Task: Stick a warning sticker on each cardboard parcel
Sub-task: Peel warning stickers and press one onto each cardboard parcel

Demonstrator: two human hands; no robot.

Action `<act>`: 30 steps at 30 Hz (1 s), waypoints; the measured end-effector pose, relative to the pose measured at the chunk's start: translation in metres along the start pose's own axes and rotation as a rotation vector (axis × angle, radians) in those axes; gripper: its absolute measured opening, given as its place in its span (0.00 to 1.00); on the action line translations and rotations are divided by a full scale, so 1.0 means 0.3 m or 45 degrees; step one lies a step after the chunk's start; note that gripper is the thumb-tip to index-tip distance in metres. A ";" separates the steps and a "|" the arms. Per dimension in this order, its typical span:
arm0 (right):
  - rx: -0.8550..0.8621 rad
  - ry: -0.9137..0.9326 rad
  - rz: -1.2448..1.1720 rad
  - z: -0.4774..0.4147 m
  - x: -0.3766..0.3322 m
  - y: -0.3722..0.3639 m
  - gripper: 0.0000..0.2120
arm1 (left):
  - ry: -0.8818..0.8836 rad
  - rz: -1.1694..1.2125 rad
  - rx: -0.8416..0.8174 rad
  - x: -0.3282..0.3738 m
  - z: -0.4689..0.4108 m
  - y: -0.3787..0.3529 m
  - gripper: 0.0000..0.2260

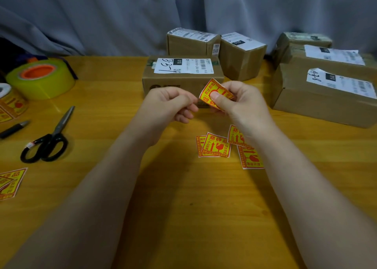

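A yellow and red warning sticker (212,89) is pinched under the thumb of my right hand (240,103), just in front of the nearest cardboard parcel (179,79). My left hand (167,103) is curled beside it, fingertips pinched at the sticker's left edge. Several loose warning stickers (216,145) lie on the table below my right wrist. Two parcels (240,58) stand behind the near one, and larger parcels (324,103) are stacked at the right. All carry white shipping labels.
On the wooden table (183,207) at the left are a big roll of clear tape (40,79), black scissors (49,142), a pen (14,129), a sticker roll (10,103) and more stickers (10,182). Grey curtain hangs behind.
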State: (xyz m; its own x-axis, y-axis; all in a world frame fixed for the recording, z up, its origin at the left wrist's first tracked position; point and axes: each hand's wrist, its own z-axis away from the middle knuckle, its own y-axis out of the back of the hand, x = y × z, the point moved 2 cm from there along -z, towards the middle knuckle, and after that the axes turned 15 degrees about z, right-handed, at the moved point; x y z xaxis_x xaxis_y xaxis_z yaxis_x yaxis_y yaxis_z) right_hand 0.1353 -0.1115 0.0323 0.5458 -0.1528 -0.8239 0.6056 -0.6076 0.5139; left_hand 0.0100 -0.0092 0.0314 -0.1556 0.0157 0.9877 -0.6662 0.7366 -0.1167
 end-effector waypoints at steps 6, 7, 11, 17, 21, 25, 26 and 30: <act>0.004 0.012 0.078 -0.003 0.002 0.002 0.01 | 0.039 0.022 0.003 -0.010 0.002 -0.015 0.06; 0.000 0.017 0.084 -0.002 0.002 0.001 0.01 | 0.039 0.018 0.002 -0.011 0.002 -0.014 0.06; -0.005 0.026 0.111 0.000 0.002 -0.002 0.01 | 0.057 -0.005 -0.020 -0.014 0.004 -0.014 0.07; 0.013 0.040 0.087 0.002 -0.006 0.007 0.02 | 0.089 0.004 -0.046 -0.018 0.005 -0.019 0.07; 0.015 0.040 0.105 0.004 -0.009 0.010 0.01 | 0.099 0.030 -0.048 -0.018 0.005 -0.018 0.06; 0.014 0.038 0.134 0.003 -0.009 0.007 0.02 | 0.097 0.013 -0.044 -0.021 0.003 -0.017 0.06; 0.018 0.039 0.135 0.003 -0.010 0.007 0.02 | 0.098 0.009 -0.045 -0.022 0.003 -0.017 0.06; 0.009 0.037 0.120 0.004 -0.010 0.008 0.04 | 0.097 0.001 -0.046 -0.026 -0.001 -0.019 0.06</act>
State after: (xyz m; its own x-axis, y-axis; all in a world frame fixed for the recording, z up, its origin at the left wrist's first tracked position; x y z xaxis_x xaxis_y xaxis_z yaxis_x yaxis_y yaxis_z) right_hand 0.1344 -0.1135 0.0358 0.6167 -0.1868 -0.7647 0.5466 -0.5974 0.5868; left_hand 0.0152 -0.0133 0.0243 -0.0994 0.0664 0.9928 -0.6390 0.7606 -0.1148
